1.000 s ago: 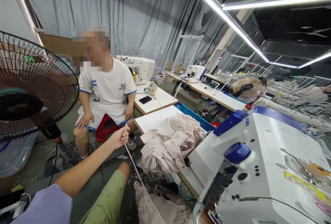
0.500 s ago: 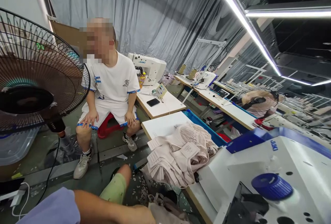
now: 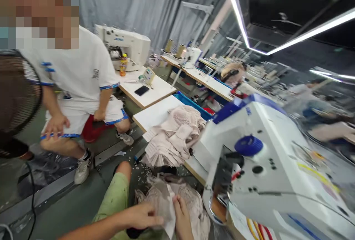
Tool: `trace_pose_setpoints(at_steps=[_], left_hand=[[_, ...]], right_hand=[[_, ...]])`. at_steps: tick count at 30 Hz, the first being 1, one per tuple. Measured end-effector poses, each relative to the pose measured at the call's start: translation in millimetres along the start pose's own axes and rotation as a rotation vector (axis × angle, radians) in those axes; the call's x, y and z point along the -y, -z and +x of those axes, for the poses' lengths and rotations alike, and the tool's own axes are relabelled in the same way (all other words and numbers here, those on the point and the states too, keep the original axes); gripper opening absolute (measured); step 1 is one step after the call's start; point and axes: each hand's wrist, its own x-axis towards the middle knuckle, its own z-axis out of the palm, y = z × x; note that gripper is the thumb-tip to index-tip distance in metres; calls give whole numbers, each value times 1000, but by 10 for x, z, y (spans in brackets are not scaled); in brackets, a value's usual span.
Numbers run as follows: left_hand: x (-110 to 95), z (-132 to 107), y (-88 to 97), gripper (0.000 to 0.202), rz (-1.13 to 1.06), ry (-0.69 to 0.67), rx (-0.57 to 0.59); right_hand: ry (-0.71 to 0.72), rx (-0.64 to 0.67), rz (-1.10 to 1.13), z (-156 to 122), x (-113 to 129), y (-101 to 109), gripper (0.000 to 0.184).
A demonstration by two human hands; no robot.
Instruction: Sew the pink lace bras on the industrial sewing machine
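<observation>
A beige bra (image 3: pixel 161 205) with a pale band lies over my lap, among more beige fabric (image 3: pixel 195 206). From the left, my left hand (image 3: pixel 144 216) reaches to its near edge, the fingers stretched and apart from the thumb, slightly blurred. My right hand (image 3: pixel 181 212) pinches the pale band's edge between thumb and fingers. Beyond both hands, a stack of beige bras (image 3: pixel 174 136) hangs partly over the front edge of a white table (image 3: pixel 155 112).
A white and blue sewing machine (image 3: pixel 266 158) stands close on my right. Ahead left, a person in white (image 3: pixel 74 70) sits near a fan (image 3: pixel 19 95). A phone (image 3: pixel 141 90) and a bottle (image 3: pixel 123 64) rest on another table, beside a second sewing machine (image 3: pixel 124 46).
My view has turned right and down. Both hands now show on the beige bra, where only my left arm and part of a hand showed. The seated person's hand has shifted off one knee.
</observation>
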Motion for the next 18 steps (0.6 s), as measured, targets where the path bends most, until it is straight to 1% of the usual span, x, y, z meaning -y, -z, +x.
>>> trace_pose_setpoints(at_steps=[1,2,3,4,5,7,8,9,11,13,15,17,18], left_hand=[[47,-4,-43,60,-119,84,193],[84,6,-91,68,-230,133,337],[106,31,-141,74,-339,139,397],[109,70,-188,75,-459,110,373],[91,121,-228,71,-595,78,299],[10,242,-276,62,-801,41,57],[-41,303,-283,59,-830,42,-62],[-91,360,-280,58,-828,52,-157],[-167,456,-237,56,-755,60,-265],[-204,527,-150,56,-612,28,-329],[-218,567,-34,58,-440,5,-380],[-235,565,80,60,-288,9,-375],[-250,548,127,60,-230,12,-334]], right_hand=[[-43,-54,45,23,-47,-66,55],[-52,-90,80,37,-69,-143,56],[-28,-116,98,41,-70,-224,54],[8,-141,104,35,-58,-306,51],[44,-166,103,20,-40,-383,48],[96,-220,94,-23,-15,-516,45],[115,-245,92,-44,-16,-573,44],[132,-272,92,-57,-29,-625,43],[162,-336,98,-59,-76,-715,40],[180,-398,106,-35,-127,-775,36],[180,-386,112,-19,-152,-778,31],[197,-340,86,-35,-136,-706,25],[227,-332,56,-53,-114,-640,22]])
